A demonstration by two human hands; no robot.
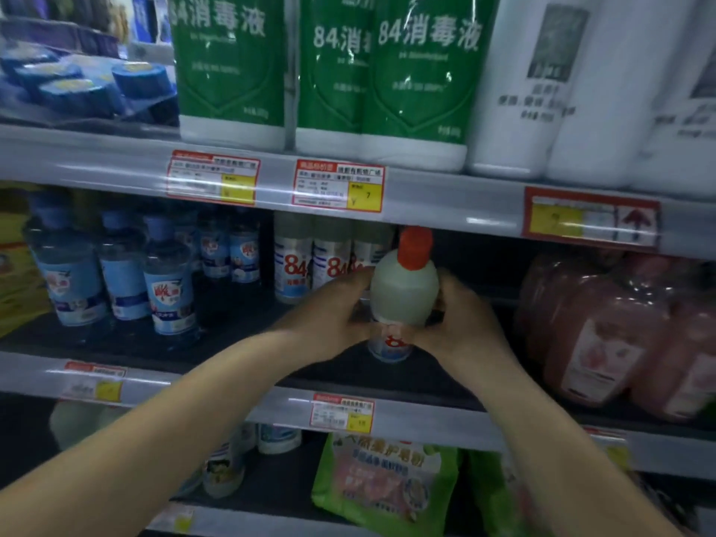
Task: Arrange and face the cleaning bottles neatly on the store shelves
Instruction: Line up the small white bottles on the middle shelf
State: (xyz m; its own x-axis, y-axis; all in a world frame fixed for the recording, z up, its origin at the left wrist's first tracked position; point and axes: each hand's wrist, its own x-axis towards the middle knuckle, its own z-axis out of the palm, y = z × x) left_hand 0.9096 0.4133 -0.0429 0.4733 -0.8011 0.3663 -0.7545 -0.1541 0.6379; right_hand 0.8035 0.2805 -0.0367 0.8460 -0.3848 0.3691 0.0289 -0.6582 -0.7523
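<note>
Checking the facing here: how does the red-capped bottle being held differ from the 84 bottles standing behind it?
The red-capped bottle is gripped by the left hand and right hand; the 84 bottles behind stand untouched. It sits toward the shelf front, they further back. Its cap is red, theirs look grey. Both carry a red 84 label.

My left hand (329, 315) and right hand (461, 323): both bare, no gloves, rings or watch. Forearms bare to the frame edge; no sleeves showing.
</note>
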